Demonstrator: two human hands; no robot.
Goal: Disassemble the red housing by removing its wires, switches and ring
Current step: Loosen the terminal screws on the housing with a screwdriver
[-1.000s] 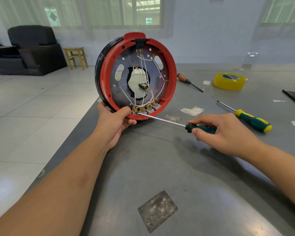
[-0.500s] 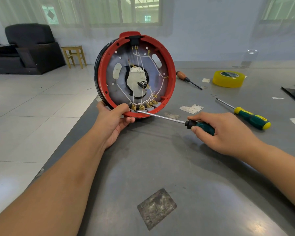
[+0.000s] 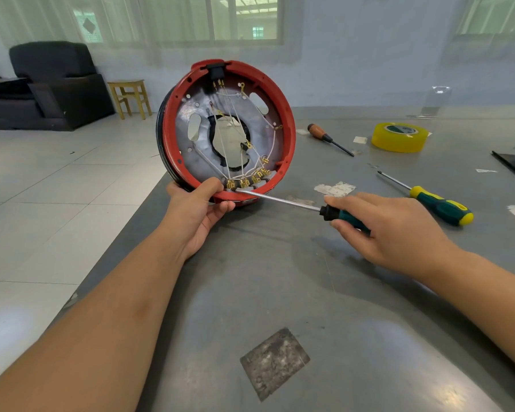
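Bright window daylight, soft glare on the table (image 3: 354,292), wide-angle bending at edges.

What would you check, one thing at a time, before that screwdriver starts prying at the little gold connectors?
1. Red housing held steady: ok, left hand grips its lower rim, standing on edge on the table.
2. Screwdriver gripped: ok, right hand holds the handle.
3. Tip at the gold connectors: ok, it sits at the bottom row.
4. Thumb clear of the tip: not ok, it lies right beside it.
5. Wires still attached: ok, none removed.
6. Tip seated under a connector: cannot tell.
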